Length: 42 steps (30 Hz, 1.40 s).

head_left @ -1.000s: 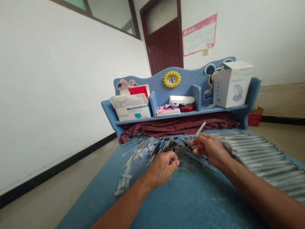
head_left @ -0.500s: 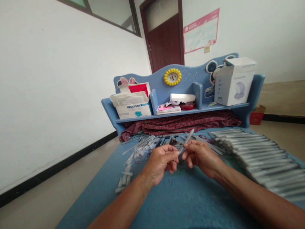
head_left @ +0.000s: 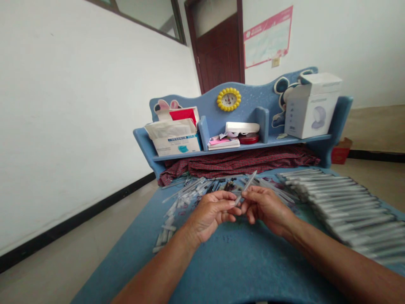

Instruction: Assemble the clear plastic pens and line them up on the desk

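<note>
A slim, pale pen (head_left: 249, 182) slants up and away from me above the middle of the table. My right hand (head_left: 265, 207) pinches it between thumb and fingertips. At its lower end, the thumb and fingers of my left hand (head_left: 218, 211) close around it, and the fingertips of both hands nearly meet. Fingers cover that lower end. Beyond my hands lies a loose spread of pen parts (head_left: 218, 185), some clear and some dark. Small whitish caps (head_left: 164, 236) sit by my left forearm. To the right, many pale pens (head_left: 344, 202) lie side by side in a long row.
The blue table (head_left: 221, 270) has a raised shelf (head_left: 202, 153) at its back. On it stand an opened mask box (head_left: 177, 143), a stack of papers (head_left: 223, 145), a red round tin (head_left: 248, 139) and a white box (head_left: 311, 109). Checked cloth (head_left: 240, 160) is bunched underneath.
The fingers of my left hand have shifted and opened out slightly around the pen's lower end. My right hand keeps its pinch. The view has tilted a little.
</note>
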Each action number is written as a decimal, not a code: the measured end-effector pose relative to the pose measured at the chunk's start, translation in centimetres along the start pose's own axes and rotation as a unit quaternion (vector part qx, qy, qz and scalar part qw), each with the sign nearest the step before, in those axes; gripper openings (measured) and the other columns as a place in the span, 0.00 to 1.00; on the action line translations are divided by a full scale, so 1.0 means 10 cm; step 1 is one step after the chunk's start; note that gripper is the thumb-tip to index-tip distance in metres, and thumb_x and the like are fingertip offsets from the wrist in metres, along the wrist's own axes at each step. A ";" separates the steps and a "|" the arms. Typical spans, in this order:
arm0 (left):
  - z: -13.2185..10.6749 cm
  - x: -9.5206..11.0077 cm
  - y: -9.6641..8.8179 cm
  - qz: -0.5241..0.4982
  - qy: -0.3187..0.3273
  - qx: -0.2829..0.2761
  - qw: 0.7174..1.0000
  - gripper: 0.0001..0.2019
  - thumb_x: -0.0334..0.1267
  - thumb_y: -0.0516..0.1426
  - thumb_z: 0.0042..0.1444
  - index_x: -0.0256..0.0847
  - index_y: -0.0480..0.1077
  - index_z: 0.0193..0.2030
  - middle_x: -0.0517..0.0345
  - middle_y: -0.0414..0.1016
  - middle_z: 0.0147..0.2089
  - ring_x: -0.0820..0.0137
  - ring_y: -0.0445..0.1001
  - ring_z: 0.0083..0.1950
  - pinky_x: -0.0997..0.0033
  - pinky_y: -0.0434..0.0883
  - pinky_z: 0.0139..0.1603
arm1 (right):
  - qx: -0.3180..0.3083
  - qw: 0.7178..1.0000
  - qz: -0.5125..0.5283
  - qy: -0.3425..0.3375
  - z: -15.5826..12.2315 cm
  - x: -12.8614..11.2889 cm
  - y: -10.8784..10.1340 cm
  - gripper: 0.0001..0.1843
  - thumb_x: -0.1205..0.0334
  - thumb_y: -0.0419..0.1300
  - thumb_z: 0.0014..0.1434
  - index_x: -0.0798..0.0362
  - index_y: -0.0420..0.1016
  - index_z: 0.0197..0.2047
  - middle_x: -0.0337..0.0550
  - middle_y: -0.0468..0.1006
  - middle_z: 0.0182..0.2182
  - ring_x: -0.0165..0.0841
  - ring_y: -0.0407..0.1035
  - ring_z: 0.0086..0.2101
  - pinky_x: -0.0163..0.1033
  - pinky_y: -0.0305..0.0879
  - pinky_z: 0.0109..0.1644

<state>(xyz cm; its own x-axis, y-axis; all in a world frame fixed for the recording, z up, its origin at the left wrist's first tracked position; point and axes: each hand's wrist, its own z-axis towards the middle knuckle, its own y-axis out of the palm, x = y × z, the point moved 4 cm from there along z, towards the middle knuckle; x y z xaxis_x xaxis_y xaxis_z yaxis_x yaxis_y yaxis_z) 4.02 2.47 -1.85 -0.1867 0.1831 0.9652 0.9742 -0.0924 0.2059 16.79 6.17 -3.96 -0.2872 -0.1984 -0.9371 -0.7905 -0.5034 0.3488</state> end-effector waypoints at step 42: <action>-0.17 0.61 -0.63 0.494 0.089 0.086 0.861 0.11 0.42 0.55 0.51 0.35 0.69 0.27 0.64 0.66 0.16 0.75 0.68 0.18 0.80 0.62 0.19 | 0.062 0.624 -0.658 -0.418 -0.28 -0.16 0.11 0.08 0.63 0.49 0.62 0.54 0.68 0.40 0.44 0.76 0.32 0.31 0.71 0.29 0.35 0.62 0.32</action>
<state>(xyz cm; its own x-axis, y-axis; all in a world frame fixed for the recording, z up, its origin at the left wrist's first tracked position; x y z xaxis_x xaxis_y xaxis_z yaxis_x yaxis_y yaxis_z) -3.46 2.48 3.01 0.7420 -0.0552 0.6681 0.6701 0.0322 -0.7416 17.93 3.57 -2.04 0.5137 0.8511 -0.1085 -0.6606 0.3117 -0.6829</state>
